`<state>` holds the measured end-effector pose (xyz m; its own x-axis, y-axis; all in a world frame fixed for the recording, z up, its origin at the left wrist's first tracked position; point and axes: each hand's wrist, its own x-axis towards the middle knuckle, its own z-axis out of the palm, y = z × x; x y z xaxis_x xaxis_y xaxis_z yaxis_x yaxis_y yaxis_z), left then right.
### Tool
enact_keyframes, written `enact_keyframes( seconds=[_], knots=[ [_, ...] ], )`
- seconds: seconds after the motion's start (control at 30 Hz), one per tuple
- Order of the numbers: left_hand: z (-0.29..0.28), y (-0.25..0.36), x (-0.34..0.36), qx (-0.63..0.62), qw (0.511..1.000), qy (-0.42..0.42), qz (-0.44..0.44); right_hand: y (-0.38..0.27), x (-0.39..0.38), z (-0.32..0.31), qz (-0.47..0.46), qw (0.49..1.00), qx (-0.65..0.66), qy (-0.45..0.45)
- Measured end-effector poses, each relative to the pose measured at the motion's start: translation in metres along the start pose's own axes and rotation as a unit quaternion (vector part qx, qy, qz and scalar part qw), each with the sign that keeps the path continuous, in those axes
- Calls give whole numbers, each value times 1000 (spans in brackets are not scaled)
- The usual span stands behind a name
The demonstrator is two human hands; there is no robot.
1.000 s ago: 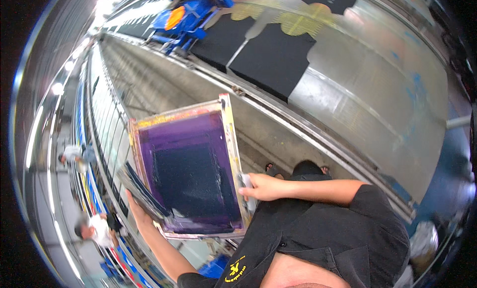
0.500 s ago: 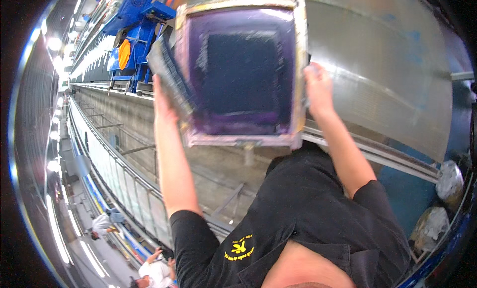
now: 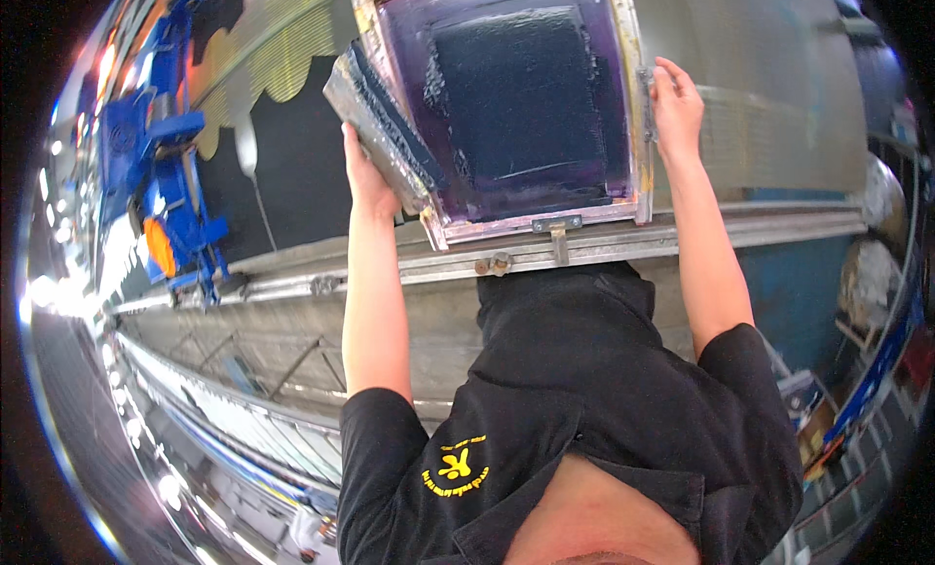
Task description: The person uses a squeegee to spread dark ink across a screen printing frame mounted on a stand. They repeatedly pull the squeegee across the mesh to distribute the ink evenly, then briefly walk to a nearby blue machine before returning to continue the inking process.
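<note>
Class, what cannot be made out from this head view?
In the head view:
Left hand: fingers mostly hidden behind the grey, ink-smeared flat scraper.
Pale-railed, purple-meshed rectangular frame: far side partly cut off by the picture's upper edge.
Distant person, lower left: too small and blurred to tell the action.

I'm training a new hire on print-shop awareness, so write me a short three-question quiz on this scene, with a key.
1. Multiple choice: which hand is at the ink-smeared squeegee? A) left; B) right; C) neither.
2. True or false: the right hand is beside the right side of the screen frame.
3. Fill in the blank: inside the frame, the large dark rectangle is bordered by a ____ area.

Key:
1. A: the left hand is at it.
2. True.
3. Purple.
</note>
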<state>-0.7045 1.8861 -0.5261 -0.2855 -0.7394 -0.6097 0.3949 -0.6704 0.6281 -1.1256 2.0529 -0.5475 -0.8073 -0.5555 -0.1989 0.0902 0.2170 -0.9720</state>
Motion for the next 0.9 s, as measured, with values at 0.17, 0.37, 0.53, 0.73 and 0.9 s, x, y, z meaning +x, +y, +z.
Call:
enact_keyframes(
  seconds=[0.17,0.37,0.53,0.73,0.9],
  knots=[
    [-11,1,-2,5,998,-27,-51,4,-11,-4,-14,998,-60,35],
    [0,7,-9,37,997,-13,-68,3,-13,-8,-9,997,-74,32],
    [-4,16,-23,31,998,-6,-55,25,-4,-9,-70,982,-170,50],
    [-14,32,-56,79,995,48,-30,44,11,4,-25,947,-319,37],
    [13,14,-76,322,941,68,83,42,16,8,19,945,-326,11]
  ],
)
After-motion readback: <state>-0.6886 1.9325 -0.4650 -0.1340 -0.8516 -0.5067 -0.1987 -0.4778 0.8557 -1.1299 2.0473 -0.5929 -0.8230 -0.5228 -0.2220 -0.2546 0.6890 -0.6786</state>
